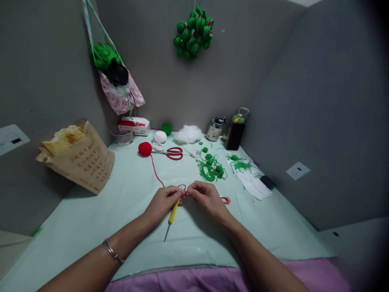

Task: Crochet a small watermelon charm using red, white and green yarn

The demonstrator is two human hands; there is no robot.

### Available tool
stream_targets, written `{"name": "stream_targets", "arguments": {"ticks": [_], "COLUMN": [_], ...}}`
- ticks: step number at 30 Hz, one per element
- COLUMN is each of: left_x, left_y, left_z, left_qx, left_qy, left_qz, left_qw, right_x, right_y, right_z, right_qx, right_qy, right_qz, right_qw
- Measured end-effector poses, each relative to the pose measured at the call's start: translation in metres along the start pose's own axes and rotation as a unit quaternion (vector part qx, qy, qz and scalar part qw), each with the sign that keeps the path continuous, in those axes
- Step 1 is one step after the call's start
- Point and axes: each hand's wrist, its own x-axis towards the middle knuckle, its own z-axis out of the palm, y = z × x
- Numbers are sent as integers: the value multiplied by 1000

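Note:
Near the middle of the table, my left hand [166, 200] is closed around a yellow-handled crochet hook [173, 213], whose thin metal shaft points down toward me. Red yarn [157, 175] runs from a red yarn ball [145, 149] to my left fingers and makes a small loop above them. Close beside it, my right hand [206, 198] is pinched, its fingertips at the red yarn by the left fingertips; the exact grip is too small to make out. An orange-ended tool [225, 200] lies partly behind my right hand.
Red-handled scissors [174, 153], a white yarn ball [159, 137], stuffing [189, 134] and green yarn pieces [211, 168] lie beyond my hands. A paper bag with bread [88, 162] stands left. Right are a phone [236, 136], a bottle [240, 117] and white paper [251, 182].

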Motion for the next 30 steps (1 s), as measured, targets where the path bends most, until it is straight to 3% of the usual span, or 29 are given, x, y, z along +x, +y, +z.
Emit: {"name": "stream_targets", "arguments": {"ticks": [4, 9, 13, 18, 23, 30], "left_x": [2, 6, 7, 9, 8, 5], "left_y": [-2, -4, -4, -5, -7, -11], "left_z": [-4, -13, -13, -7, -3, -5], "left_qx": [5, -9, -3, 18, 15, 93], "left_qy": [-12, -23, -20, -24, -30, -27], "left_qz": [1, -10, -20, -1, 41, 123], "left_qw": [1000, 1000, 1000, 1000, 999, 988], "right_x": [-5, -11, -11, -10, -8, -3], "right_y": [-1, -4, -3, -1, -1, -1], "right_z": [6, 5, 2, 3, 5, 4], "right_qx": [-52, -114, -163, -198, -165, -70], "right_qy": [5, -44, -41, -1, 0, 2], "right_qz": [-63, -174, -209, -202, -176, -61], "right_qw": [997, 977, 963, 959, 970, 996]}}
